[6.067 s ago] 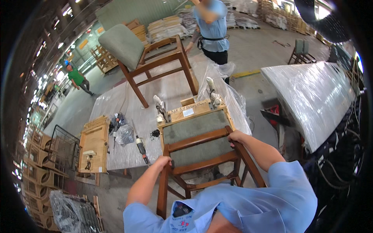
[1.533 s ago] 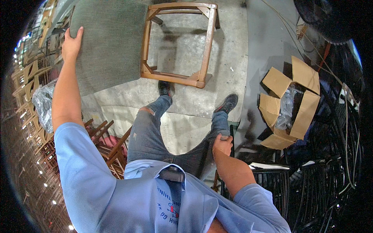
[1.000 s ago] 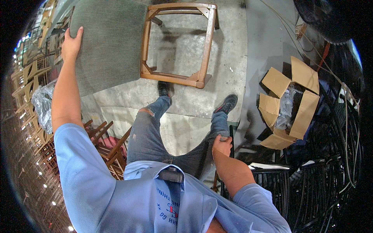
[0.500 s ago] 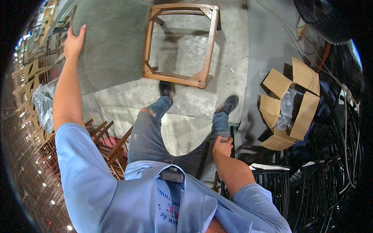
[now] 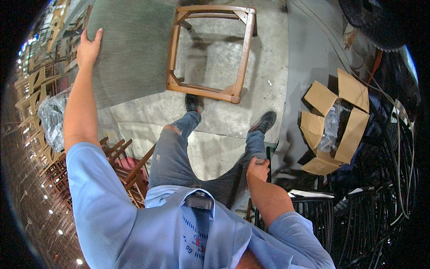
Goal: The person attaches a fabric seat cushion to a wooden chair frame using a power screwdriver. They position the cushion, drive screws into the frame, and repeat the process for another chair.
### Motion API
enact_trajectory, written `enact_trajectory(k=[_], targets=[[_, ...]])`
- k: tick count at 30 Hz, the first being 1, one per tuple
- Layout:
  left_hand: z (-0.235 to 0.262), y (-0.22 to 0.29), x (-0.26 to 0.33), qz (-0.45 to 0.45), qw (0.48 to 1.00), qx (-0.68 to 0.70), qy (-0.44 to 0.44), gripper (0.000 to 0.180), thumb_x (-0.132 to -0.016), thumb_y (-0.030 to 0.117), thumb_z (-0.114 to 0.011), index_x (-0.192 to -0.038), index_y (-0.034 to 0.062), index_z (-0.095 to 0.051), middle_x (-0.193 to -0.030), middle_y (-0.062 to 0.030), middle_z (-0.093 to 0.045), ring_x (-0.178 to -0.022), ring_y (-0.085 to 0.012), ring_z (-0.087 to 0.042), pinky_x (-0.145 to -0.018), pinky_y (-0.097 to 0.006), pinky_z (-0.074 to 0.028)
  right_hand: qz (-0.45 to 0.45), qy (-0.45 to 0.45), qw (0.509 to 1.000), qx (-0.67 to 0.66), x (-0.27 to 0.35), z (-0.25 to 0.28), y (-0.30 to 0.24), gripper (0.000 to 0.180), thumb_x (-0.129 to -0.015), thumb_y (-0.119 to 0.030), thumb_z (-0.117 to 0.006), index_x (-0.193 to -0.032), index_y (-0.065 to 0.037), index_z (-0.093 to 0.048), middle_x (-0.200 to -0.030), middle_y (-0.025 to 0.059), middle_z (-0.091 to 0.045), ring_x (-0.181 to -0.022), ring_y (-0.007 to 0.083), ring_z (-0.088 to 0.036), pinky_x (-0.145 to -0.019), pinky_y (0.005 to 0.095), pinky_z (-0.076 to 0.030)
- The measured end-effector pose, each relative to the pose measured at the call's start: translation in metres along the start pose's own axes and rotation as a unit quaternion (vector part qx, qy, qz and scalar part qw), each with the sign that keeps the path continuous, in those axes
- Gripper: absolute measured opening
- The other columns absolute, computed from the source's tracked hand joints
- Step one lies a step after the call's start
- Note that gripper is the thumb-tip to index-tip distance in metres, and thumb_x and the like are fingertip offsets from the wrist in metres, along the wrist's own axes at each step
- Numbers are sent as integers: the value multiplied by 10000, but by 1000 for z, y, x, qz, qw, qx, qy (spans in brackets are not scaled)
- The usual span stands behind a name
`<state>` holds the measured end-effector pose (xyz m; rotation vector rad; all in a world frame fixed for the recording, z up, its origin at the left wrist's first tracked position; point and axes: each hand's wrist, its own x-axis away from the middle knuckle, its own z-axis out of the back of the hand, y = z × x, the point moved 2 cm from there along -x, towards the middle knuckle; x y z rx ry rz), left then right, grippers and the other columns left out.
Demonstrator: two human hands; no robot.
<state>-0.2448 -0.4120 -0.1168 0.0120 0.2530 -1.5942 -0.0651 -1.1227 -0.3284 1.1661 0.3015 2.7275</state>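
A large grey-green, cloth-like covered surface (image 5: 132, 54) fills the upper left. My left hand (image 5: 88, 50) rests on its left edge, thumb and a finger spread apart, the other fingers partly hidden. Touching that surface's right side is a brown wooden frame (image 5: 204, 91), squarish and open in the middle, with corner braces and short legs below. My right hand (image 5: 257, 171) lies by my right knee with its fingers curled. Something small and dark seems to show at its fingertips, too small to name.
At the right an open cardboard box (image 5: 352, 134) holds clear plastic wrap. Stacked black metal-looking frames (image 5: 358, 219) crowd the lower right. Wooden chair parts (image 5: 130, 177) and a plastic-wrapped bundle (image 5: 53, 121) stand left. A cable (image 5: 329, 33) runs along the upper right.
The whole view has shifted very slightly. Both hands keep their places, and the wooden frame stays beside the grey-green surface.
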Motion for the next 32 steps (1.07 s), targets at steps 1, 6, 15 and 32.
enact_trajectory(k=[1, 6, 15, 32], targets=[[-2, -1, -1, -2, 1000, -1, 2, 949, -826, 802, -532, -1567, 233, -365, -1414, -205, -595, -1308, -396, -566, -1071, -499, -437, 3, 4, 1000, 0, -1, 0, 0, 737, -871, -580, -605, -1467, -177, -447, -1271, 236, -596, -1031, 449, -679, -857, 554, -548], [-1, -1, 0, -3, 1000, 5, 10, 956, -823, 804, -538, -1564, 223, -371, -1395, -215, -605, -1299, -400, -570, -1060, -499, -447, 1, -16, 1000, 2, -1, 8, -5, 742, -876, -574, -601, -1482, -181, -432, -1285, 251, -587, -1044, 450, -673, -877, 555, -543], [12, 5, 27, -88, 987, 132, 6, 842, -939, 619, -581, -1546, 70, -384, -1419, -247, -573, -1273, -414, -586, -1068, -487, -456, 37, -60, 997, -14, -19, -12, 21, 799, -899, -543, -585, -1510, -73, -375, -1465, 310, -464, -1221, 502, -572, -1057, 560, -456], [198, 102, 110, -172, 923, 172, -299, 964, -873, 475, -713, -1425, -169, -255, -1259, -376, -610, -1173, -453, -633, -1014, -468, -507, 629, 28, 736, -248, 307, 274, -204, 1140, -798, -568, -799, -1554, 61, -221, -1548, 307, -357, -1447, 466, -331, -1209, 502, -294]])
